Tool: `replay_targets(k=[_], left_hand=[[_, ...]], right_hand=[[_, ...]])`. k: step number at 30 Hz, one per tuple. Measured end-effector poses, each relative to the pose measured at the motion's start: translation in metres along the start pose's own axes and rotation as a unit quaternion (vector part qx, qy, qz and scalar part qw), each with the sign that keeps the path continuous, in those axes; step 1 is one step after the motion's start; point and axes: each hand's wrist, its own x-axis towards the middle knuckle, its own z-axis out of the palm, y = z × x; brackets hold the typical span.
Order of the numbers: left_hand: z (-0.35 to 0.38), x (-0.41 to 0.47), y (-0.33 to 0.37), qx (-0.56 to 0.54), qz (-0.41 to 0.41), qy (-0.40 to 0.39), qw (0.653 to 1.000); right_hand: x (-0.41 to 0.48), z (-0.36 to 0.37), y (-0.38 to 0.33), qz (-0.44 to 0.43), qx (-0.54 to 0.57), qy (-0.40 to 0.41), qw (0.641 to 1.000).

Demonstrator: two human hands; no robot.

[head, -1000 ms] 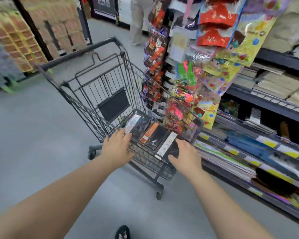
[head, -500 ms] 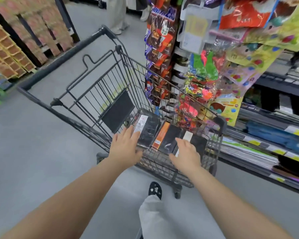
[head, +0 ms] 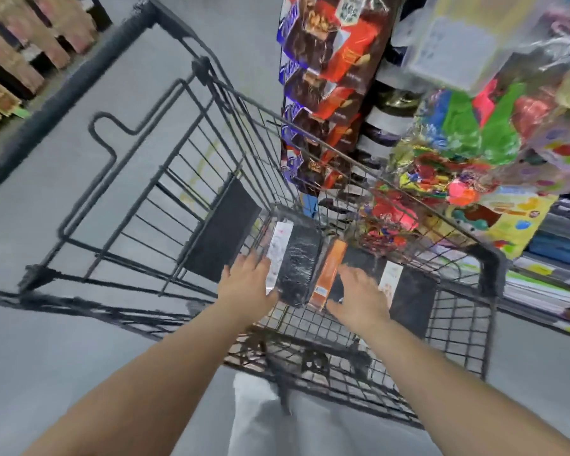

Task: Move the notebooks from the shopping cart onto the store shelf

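Three notebooks in a wire cart, beside a low shelf

The dark wire shopping cart [head: 458, 337] stands on a grey floor [head: 46, 357], its far side close against the store shelf [head: 550, 320]. On the cart's mesh bottom, at the end nearest me, three black notebooks lie flat, side by side: the left notebook [head: 298, 261] with a white strip, the middle notebook [head: 330, 274] with an orange strip, and the right notebook [head: 412, 301] with a white strip. The left one overlaps the middle one's edge. Flat stacks of paper goods [head: 540, 289] lie on the shelf.
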Motion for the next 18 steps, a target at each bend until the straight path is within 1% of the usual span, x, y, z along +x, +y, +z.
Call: replay_targets(k=[3,5,8,11,14,18], left_hand=[[0.014,0.038,-0.010,0.023,0.005,-0.061,0.998],[0.027,0.059,-0.018,0.034,0.021,-0.087,0.995],[0.051,0.086,-0.030,-0.004,0.019,-0.123,0.992],[0.076,0.105,-0.037,-0.058,-0.023,-0.173,0.983],[0.098,0.122,-0.038,-0.091,-0.063,-0.206,0.972],[0.121,0.145,-0.039,-0.154,-0.125,-0.216,0.956]], right_hand=[[0.026,0.014,-0.005,0.019,0.001,-0.009,1.000],[0.040,0.024,-0.009,0.029,0.006,-0.020,0.999],[0.059,0.043,-0.013,0.055,0.005,-0.043,0.998],[0.073,0.065,-0.013,0.063,-0.010,-0.041,0.997],[0.081,0.085,-0.007,0.054,-0.001,-0.028,0.998],[0.090,0.103,0.003,0.047,0.008,-0.015,0.999]])
